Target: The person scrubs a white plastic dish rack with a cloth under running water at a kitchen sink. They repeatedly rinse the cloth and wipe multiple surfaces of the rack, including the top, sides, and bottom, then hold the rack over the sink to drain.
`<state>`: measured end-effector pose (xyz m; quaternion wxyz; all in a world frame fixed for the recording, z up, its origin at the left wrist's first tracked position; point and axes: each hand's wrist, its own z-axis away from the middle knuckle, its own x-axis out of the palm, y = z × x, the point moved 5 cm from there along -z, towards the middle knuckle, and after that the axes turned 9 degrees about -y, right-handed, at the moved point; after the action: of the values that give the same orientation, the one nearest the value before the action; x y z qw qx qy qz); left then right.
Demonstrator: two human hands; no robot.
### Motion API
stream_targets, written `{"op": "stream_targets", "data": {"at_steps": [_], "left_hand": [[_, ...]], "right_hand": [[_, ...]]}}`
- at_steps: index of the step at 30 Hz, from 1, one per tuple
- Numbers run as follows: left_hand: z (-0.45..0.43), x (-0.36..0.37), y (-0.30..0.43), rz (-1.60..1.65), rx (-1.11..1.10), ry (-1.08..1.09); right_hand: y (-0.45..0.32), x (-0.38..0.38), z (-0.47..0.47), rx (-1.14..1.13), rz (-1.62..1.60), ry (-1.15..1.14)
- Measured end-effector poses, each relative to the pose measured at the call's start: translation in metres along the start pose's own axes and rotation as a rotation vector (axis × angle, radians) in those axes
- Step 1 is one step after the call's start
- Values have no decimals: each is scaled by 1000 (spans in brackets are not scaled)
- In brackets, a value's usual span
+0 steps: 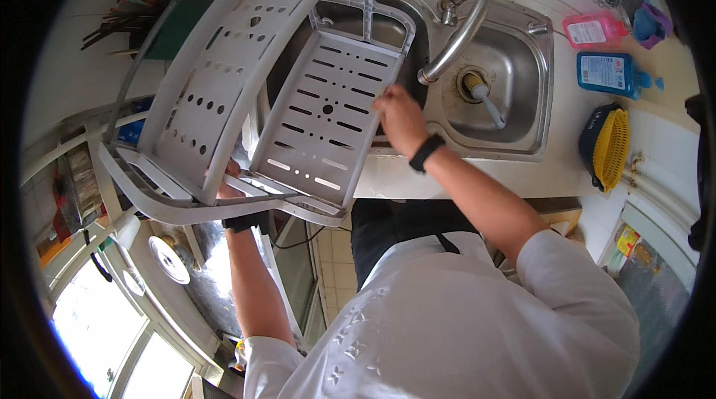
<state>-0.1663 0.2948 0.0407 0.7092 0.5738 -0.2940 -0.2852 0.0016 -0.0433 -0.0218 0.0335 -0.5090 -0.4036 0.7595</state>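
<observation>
A grey plastic rack with two perforated shelves is held tilted over the left sink basin. My left hand [228, 180] grips the rack's frame near its lower end, partly hidden behind the frame. The lower shelf [330, 114] has slots and round holes; the upper shelf [224, 63] rises to its left. At the long right edge of the lower shelf is my right hand [400, 116], fingers bent together at the rim; whether it pinches the edge or only touches it, I cannot tell.
A steel faucet [461, 35] arches between the basins. A brush [486, 100] lies in the right basin [520, 74]. Pink [593, 30] and blue [607, 73] bottles and a yellow basket [612, 147] stand on the right. Chopsticks [126, 13] are at the upper left.
</observation>
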Motion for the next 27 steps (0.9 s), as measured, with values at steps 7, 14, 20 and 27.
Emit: {"op": "stream_targets", "data": {"at_steps": [7,14,20,27], "left_hand": [[10,12,0,-2,23,62],[17,-68,-92,123,-16,-7],[17,-32,-77,113,16,-64],[26,-1,-35,29,64,13]], "right_hand": [[82,-1,-98,186,255,165],[23,5,-49,-72,231,-40],[52,-10,-116,-45,572,-85],[17,4,-71,-166,272,-425]]}}
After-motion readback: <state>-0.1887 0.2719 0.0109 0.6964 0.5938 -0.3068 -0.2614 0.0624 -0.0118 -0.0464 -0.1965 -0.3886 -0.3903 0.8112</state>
